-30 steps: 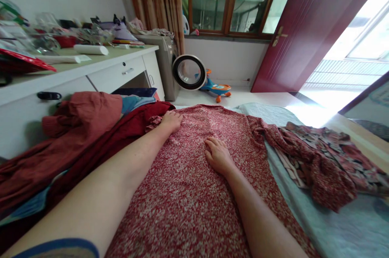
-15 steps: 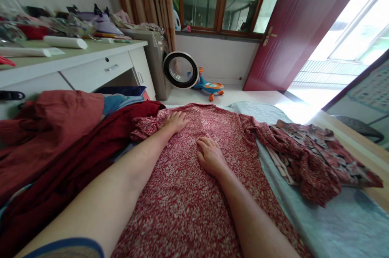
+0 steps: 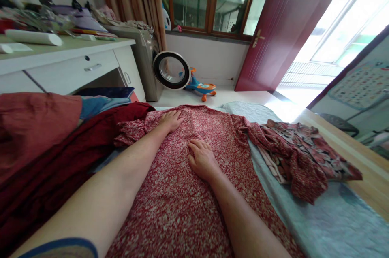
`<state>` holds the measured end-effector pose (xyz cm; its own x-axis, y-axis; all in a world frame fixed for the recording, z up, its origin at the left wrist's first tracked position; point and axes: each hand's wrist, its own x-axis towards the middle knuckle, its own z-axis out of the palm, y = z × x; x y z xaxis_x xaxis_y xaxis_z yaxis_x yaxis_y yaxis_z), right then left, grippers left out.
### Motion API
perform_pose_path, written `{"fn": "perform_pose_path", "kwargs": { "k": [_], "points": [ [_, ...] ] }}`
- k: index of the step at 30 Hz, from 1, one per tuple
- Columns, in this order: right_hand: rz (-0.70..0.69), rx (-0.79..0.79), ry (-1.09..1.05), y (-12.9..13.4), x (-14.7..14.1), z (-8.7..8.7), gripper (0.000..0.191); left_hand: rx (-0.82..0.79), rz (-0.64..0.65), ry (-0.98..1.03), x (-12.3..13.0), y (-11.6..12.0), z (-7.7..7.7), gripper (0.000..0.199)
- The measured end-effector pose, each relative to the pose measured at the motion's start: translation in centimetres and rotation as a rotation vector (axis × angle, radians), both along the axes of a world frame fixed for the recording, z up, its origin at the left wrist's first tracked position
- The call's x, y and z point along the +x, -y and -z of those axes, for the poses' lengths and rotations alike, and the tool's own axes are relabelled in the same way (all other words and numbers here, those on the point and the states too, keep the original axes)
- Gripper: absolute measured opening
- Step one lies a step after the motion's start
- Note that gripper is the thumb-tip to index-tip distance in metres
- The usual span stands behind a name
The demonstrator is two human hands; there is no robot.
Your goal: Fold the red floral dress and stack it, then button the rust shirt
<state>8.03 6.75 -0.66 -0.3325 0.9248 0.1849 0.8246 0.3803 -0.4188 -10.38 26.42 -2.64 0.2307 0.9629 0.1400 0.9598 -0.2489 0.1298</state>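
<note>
A red and white speckled garment (image 3: 182,193) lies spread out before me, its upper edge at the far side. My left hand (image 3: 171,121) rests flat on its upper left part, fingers apart. Nearer and further right, my right hand (image 3: 203,158) lies palm down on the middle of the cloth, fingers stretched out and holding nothing. One sleeve reaches right, over a folded floral garment (image 3: 316,144). Under these is a pale blue cover (image 3: 343,217).
Dark red cloth (image 3: 100,144) and a salmon cloth (image 3: 36,120) lie at the left. Beyond stand a cluttered white desk (image 3: 75,65), a washing machine (image 3: 146,59) with its round door open, an orange and blue toy (image 3: 202,86) and a maroon door (image 3: 282,27).
The view has turned slightly right, so things appear shifted left. Both hands stay on the speckled garment in nearly the same places.
</note>
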Motion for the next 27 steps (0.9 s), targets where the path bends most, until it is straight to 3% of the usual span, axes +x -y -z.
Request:
{"fn": "perform_pose_path", "kwargs": {
  "k": [7, 12, 18, 23, 27],
  "points": [
    [-0.005, 0.006, -0.012, 0.0, 0.0, -0.1, 0.041, -0.015, -0.123, -0.025, -0.4, -1.0, 0.2, 0.061],
    [-0.003, 0.002, -0.004, 0.0, 0.0, -0.2, 0.042, 0.119, -0.016, 0.012, 0.6, -0.5, 0.0, 0.043],
    [0.001, 0.006, -0.007, 0.1, 0.0, -0.2, 0.042, 0.035, 0.003, 0.005, 1.5, -0.5, -0.3, 0.053],
    [-0.001, 0.002, -0.012, 0.0, 0.0, -0.2, 0.041, 0.136, -0.115, -0.012, 2.3, 1.4, -1.5, 0.04],
    [-0.006, 0.009, -0.013, 0.0, 0.0, -0.2, 0.041, 0.1, -0.073, 0.02, 4.0, 4.5, -1.6, 0.035]
  ]
}}
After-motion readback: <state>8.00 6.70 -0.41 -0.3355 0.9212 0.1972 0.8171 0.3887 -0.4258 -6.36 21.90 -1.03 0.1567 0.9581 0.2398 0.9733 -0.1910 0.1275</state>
